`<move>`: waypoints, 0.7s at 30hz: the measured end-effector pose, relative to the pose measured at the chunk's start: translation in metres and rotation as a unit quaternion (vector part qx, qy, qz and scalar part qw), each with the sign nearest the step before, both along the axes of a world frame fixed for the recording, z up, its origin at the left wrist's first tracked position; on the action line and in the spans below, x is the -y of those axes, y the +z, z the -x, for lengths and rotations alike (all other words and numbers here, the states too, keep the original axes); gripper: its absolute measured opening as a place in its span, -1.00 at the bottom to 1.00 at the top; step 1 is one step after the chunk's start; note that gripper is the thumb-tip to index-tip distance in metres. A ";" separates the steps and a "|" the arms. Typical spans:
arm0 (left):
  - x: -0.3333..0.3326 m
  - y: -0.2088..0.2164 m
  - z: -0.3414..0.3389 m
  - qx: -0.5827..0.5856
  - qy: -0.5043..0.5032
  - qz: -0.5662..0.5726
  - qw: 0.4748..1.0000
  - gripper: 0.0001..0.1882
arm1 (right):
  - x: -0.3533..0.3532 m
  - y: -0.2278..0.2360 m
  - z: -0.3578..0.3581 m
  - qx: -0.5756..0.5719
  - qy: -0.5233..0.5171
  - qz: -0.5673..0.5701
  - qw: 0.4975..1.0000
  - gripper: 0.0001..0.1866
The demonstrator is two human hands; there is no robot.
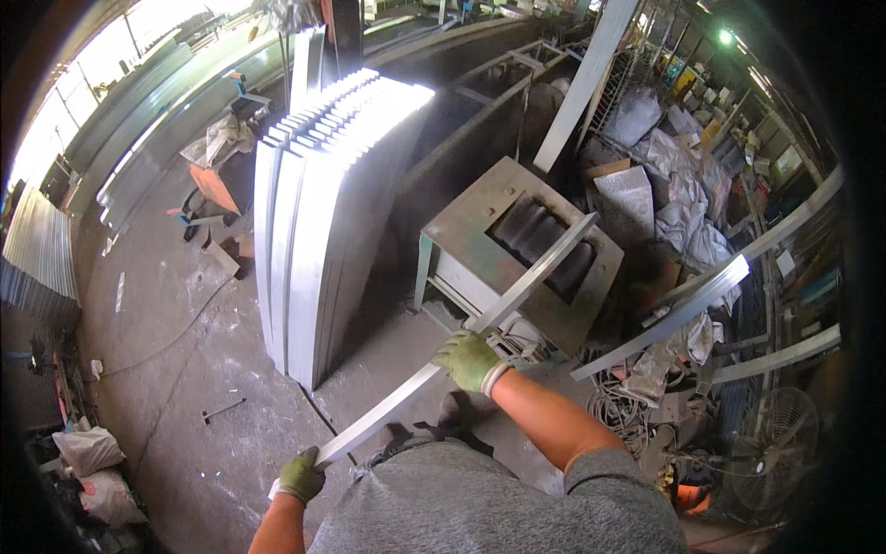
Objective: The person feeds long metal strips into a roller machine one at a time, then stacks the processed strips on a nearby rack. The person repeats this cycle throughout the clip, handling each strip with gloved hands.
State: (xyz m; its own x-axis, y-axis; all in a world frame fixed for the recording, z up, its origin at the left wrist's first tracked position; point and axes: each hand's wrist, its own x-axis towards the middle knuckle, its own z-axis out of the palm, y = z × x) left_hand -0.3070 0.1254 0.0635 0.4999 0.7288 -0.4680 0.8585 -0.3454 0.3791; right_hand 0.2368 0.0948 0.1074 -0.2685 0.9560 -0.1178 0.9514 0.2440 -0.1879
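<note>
A long silvery metal bar (pixel 392 403) runs slantwise in front of me, from lower left to upper right. At its near end my left hand (pixel 301 475), in a green work glove, is closed round it. Farther along, my right hand (pixel 471 358), gloved alike, grips the bar about its middle. The bar's far end passes over a worn metal machine (pixel 471 217), above dark rollers (pixel 540 242) set in its top opening; whether it touches them I cannot tell. Left of the machine stands an upright stack of pale metal panels (pixel 318 240).
A tall metal beam (pixel 588 83) leans behind the machine. At right are another metal length (pixel 664 319), crumpled white sacks (pixel 678 185), coiled cables (pixel 620 406) and a fan (pixel 773 448). Bags (pixel 89 451) lie at lower left. A small T-shaped tool (pixel 223 410) rests on the floor.
</note>
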 end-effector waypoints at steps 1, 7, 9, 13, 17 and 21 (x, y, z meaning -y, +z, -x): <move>0.008 -0.001 -0.016 -0.014 0.010 -0.012 1.000 -0.66 | -0.001 -0.008 -0.011 0.000 -0.019 0.009 1.000 -0.54; 0.019 -0.005 -0.127 -0.014 0.001 0.035 0.999 -0.60 | -0.007 -0.018 -0.091 0.052 -0.094 0.022 0.994 -0.47; 0.015 -0.010 -0.165 -0.013 0.001 0.058 0.998 -0.61 | -0.016 -0.013 -0.117 0.068 -0.119 0.038 0.990 -0.53; 0.006 -0.007 -0.230 0.002 -0.034 0.072 0.997 -0.65 | -0.026 0.004 -0.178 0.122 -0.121 0.033 0.985 -0.61; -0.009 0.009 -0.287 -0.028 -0.048 0.116 0.992 -0.60 | -0.034 0.009 -0.231 0.137 -0.130 0.056 0.981 -0.64; -0.017 0.013 -0.313 -0.009 -0.017 0.145 0.989 -0.43 | -0.039 0.012 -0.255 0.124 -0.152 0.028 0.980 -0.68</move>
State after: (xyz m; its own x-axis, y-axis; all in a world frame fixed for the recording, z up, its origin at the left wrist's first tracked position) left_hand 0.0058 0.1421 0.0767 0.5120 0.5448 -0.6642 0.8555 -0.2538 0.4513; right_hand 0.4922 0.1343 0.1193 0.0722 0.9775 -0.1981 0.9966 -0.0627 0.0536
